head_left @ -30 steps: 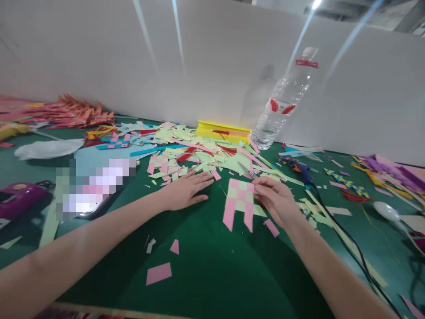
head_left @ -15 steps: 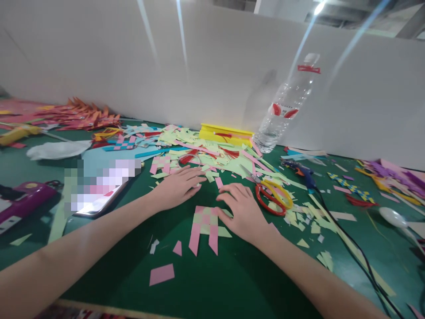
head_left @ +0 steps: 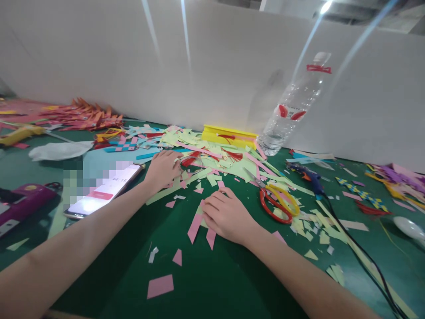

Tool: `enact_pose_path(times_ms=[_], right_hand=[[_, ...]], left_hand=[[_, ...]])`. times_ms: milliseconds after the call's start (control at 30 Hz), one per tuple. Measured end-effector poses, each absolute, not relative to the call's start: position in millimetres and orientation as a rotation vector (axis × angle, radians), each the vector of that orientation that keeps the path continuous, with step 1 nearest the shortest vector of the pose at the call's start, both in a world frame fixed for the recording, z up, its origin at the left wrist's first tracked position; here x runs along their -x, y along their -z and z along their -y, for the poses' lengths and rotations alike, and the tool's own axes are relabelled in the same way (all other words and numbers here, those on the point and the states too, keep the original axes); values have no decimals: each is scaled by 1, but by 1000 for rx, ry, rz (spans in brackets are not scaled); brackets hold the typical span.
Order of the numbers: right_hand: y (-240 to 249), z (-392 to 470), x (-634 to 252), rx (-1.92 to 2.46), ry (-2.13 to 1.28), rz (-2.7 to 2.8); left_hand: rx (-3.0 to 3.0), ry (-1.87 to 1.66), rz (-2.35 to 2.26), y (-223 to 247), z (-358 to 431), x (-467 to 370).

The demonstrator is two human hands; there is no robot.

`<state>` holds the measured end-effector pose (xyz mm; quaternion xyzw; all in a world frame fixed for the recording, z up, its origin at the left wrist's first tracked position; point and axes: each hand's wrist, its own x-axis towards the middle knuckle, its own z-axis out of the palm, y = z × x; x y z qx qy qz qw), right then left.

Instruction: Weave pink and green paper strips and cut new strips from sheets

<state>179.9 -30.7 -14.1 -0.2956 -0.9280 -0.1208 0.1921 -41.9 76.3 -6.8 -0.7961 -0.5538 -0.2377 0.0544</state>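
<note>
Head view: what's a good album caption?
Right hand over a pink-and-green paper piece, left hand at the paper scraps, red-and-yellow scissors nearby.

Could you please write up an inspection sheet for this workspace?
Surface: green tabletop, strewn with paper scraps.
Work items: pink paper strips, partly covered; scissors lying to their right.
Clutter: phone at left; white spoon at right.
Hands: right hand over the strips; left hand among scraps; grip unclear for both.
Cables: black cable from the blue glue gun toward the near right.
Surroundings: pale panel behind; plastic bottle before it.
</note>
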Motion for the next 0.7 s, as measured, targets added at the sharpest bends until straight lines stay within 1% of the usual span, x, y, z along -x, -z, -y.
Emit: enact_pose_path(times_ms=[133,200,367,533,700], right_hand=[[16,32,-183,851,288,2506],[17,33,-185,842,257,2464],[18,33,-186,846,156,2428],[17,35,-187,857,123,2420],[18,35,-189,861,136,2407]], left_hand=[[2311,793,1718,6,-76,39],[2318,781,1722,4,-74,40],[2229,735,1899,-3,-87,58],[2111,585,2079,-18,-112,79],[2066,379,2152,-21,-129,74]])
